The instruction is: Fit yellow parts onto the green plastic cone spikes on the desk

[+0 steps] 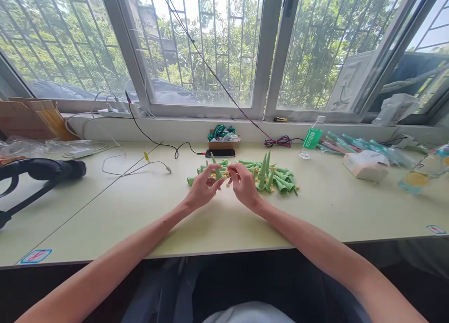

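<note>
My left hand (202, 190) is curled with finger and thumb around an upright green plastic cone (218, 173); its fingers partly cover the cone. Close beside it, my right hand (244, 187) pinches a small yellowish piece (227, 175), whose exact shape is too small to make out. Right of the right hand, several tapered green cones (262, 175) stand on end. Many more green cones (283, 182) lie in a loose pile with small yellow bits among them, and part of the pile is hidden behind both hands.
Behind the pile lie a black phone (220, 153) and a small box (223, 144) with green wrapping. A bottle with a green label (312, 138) and a tissue pack (365, 165) stand right. A headset (45, 168) and cables (140, 171) lie left on the table (217, 234).
</note>
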Tool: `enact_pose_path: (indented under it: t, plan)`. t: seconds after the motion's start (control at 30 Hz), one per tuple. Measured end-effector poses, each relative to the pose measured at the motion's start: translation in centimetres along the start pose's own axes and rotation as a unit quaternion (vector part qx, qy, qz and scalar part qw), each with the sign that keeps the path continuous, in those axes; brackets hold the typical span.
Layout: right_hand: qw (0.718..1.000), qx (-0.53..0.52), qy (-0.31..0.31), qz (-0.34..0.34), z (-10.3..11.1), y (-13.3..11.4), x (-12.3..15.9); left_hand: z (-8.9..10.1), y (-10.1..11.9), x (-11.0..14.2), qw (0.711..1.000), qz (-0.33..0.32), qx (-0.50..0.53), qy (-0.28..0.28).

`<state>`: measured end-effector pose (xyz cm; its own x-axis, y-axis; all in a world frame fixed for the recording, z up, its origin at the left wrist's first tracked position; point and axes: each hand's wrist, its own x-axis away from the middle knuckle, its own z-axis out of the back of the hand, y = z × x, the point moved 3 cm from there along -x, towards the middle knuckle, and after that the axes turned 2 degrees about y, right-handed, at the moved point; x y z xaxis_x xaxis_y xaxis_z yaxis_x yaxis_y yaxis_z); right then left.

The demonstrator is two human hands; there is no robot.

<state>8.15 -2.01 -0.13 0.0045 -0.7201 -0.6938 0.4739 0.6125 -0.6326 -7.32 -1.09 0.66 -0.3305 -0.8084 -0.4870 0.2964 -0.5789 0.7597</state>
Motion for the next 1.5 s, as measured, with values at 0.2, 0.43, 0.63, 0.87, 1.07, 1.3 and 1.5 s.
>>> enact_pose_path:
  t: [0.2, 0.43, 0.63, 0.87, 1.07, 1.3, 1.5]
  plan:
    - [1.000, 0.008, 0.005, -0.007, -0.02, 0.44, -0.08, -0.07, -0.33, -0.08, 1.000, 0.019, 0.017, -0.005]
    - [1.000, -0.015, -0.009, -0.006, -0.09, 0.38, -0.03, -0.07, -0.14, -0.11, 0.999, 0.021, 0.036, -0.018]
    - [0.999, -0.039, -0.011, -0.002, -0.26, 0.32, -0.01, -0.03, -0.15, -0.11, 0.999, 0.021, 0.045, -0.015]
    - [0.997, -0.063, 0.024, 0.025, -0.21, 0.40, -0.08, -0.16, -0.38, -0.07, 0.998, 0.009, 0.061, -0.021]
    - [0.997, -0.065, 0.022, 0.022, -0.04, 0.21, -0.11, -0.26, -0.31, -0.16, 0.998, 0.006, 0.055, -0.022]
    - [0.997, -0.076, 0.015, 0.019, -0.09, 0.24, -0.04, -0.32, -0.18, -0.12, 0.998, 0.006, 0.056, -0.027]
    - [0.997, -0.080, 0.011, 0.022, -0.16, 0.22, -0.05, -0.39, -0.38, -0.09, 0.998, 0.011, 0.056, -0.032]
